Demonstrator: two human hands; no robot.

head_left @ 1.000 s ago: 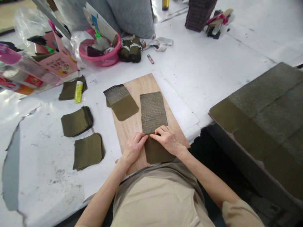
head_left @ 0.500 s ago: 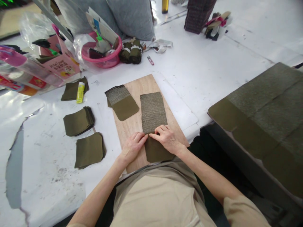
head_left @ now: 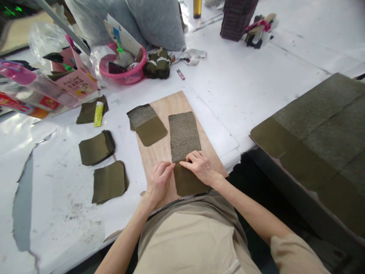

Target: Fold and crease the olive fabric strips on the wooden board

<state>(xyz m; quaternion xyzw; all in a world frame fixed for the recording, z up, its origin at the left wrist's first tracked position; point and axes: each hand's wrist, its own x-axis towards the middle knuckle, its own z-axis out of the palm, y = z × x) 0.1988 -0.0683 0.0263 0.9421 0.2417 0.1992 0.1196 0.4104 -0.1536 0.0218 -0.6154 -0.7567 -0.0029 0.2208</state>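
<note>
On a wooden board (head_left: 159,156) before me lies a fabric panel, its upper part grey-green and ribbed (head_left: 184,133), its lower part a plain olive piece (head_left: 189,182). My left hand (head_left: 159,179) is closed, thumb and fingertip pinched at the olive piece's left edge near the seam line. My right hand (head_left: 202,167) rests over the seam, fingers curled, thumb and fingertips pressed on the olive piece. What lies under the right fingers is hidden. A similar two-tone fabric panel (head_left: 148,125) lies at the board's upper left, overhanging its edge.
Olive fabric stacks (head_left: 95,148) lie to the left, the farthest bearing a yellow tube (head_left: 98,114). Behind stand a pink basin (head_left: 124,78), fabric rolls (head_left: 162,66) and thread snips (head_left: 180,74). A large olive sheet stack (head_left: 308,133) is at right, beyond a dark gap.
My left hand has drawn slightly left and down, from the seam to the panel's left edge. My right hand stays nearly in place. The view has shifted slightly.
</note>
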